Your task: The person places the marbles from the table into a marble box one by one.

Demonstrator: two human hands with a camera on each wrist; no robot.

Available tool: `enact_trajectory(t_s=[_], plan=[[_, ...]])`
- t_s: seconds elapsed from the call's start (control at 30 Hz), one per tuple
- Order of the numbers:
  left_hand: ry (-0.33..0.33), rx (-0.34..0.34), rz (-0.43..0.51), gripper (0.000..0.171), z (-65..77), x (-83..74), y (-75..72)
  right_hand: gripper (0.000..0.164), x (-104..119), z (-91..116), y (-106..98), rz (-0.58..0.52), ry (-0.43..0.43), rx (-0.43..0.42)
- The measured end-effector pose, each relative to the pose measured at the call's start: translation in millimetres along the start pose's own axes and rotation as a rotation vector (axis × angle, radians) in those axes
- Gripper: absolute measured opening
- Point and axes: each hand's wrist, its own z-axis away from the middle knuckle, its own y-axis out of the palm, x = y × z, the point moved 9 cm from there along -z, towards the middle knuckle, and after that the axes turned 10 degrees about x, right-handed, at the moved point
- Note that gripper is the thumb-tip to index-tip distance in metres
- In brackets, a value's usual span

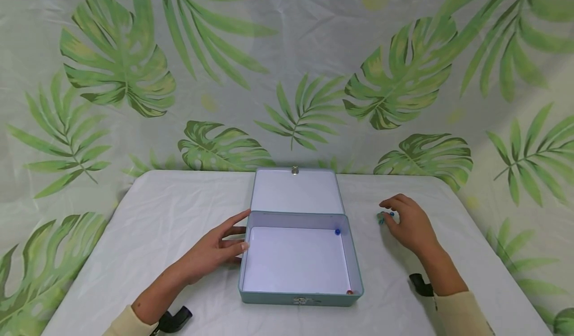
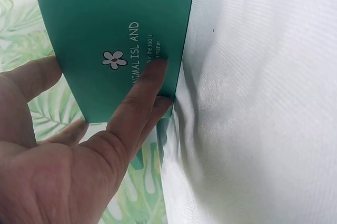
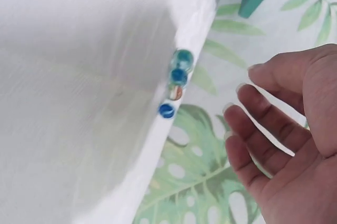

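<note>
A teal hinged box [image 1: 264, 298] with a white inside stands on the table, its lid [image 1: 297, 192] laid back. Inside are a blue marble [image 1: 338, 232] at the far right and a reddish marble [image 1: 350, 292] at the near right corner. Extended fingers of my left hand [image 1: 207, 254] touch the box's left wall, which bears printed lettering and a flower [image 2: 115, 60] in the left wrist view. My right hand [image 1: 413, 226] hovers over several marbles [image 3: 179, 77] on the cloth, fingers loosely bent and nothing seen between them. The marbles are blue, teal-green and brownish.
White cloth [image 1: 197, 311] covers the table. A leaf-printed curtain [image 1: 309, 52] hangs directly behind its far edge. Metal latch parts show on the lid's edge and the box front [image 1: 299, 301]. Dark wrist-worn pieces [image 1: 420, 285] sit below both forearms.
</note>
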Motion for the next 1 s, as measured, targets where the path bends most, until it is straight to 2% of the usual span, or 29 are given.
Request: enact_trajectory(t_s=[0.47, 0.7, 1.0], plan=[[-0.002, -0.003, -0.006, 0.082, 0.1, -2.5, 1.1, 0.026, -34, 2, 14, 0.048, 0.126, 0.152], [0.004, 0.007, -0.009, 0.08, 1.3, -4.3, 2.5, 0.025, -41, 4, 22, 0.065, 0.13, 0.227], [0.002, 0.007, 0.002, 0.081, 0.6, -4.2, 1.8, 0.02, -50, 7, 26, 0.055, 0.16, 0.244]])
